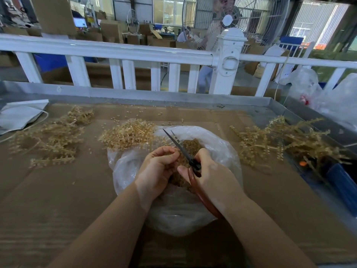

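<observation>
My forearms reach in from the bottom edge. My left hand (158, 167) curls its fingers to pinch a sprue piece (179, 156), mostly hidden, against the scissors (180, 148). My right hand (210, 175) grips the scissors by the red-brown handle, blades slightly parted. Both hands work over an open plastic bag (218, 144) holding a heap of clipped bits (191, 146). The tan plastic looks light, thin and brittle, best held by the stem close to the cut. The bits seem small enough to scatter. Sprue piles lie on the cardboard-covered surface (58, 190): a left pile (48, 138), a centre pile (129, 134) and a right pile (280, 140). Beyond a white railing (116, 49), a large fan (231, 18) and cartons (110, 29) fill a workshop.
</observation>
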`<state>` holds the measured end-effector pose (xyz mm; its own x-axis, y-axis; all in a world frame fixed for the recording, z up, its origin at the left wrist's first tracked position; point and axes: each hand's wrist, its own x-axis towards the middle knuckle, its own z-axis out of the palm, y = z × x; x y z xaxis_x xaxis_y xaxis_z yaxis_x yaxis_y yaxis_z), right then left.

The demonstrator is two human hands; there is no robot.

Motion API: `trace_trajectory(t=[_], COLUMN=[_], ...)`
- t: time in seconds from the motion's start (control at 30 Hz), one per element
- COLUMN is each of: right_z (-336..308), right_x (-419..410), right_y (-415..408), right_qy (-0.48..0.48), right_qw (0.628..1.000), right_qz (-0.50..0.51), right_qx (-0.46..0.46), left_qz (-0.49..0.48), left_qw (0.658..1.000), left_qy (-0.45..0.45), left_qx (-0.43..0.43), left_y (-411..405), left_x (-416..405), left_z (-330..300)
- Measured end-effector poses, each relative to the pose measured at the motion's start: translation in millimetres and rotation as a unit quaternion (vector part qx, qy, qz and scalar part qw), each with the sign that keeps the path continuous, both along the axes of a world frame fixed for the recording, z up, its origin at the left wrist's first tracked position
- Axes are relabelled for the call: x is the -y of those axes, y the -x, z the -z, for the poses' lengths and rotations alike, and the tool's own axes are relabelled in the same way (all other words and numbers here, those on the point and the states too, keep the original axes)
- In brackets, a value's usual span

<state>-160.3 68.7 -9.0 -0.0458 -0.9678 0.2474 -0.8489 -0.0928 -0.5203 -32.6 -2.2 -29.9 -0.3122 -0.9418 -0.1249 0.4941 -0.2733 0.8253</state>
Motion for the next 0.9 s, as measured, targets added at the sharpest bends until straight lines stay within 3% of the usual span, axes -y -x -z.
trace_trajectory(t=[0.9], right_z=[-2.7], right_x=[2.8], right_y=[3.1], right_qy=[0.001], right_qw=[1.0], right_qz=[0.019], right_qx=[0.004], left_qz=[-0.021], left_qw=[1.0], left_qy=[-0.016], left_qx=[0.014], left_y=[0.8], left_x=[0.7], left_z=[-1.6])
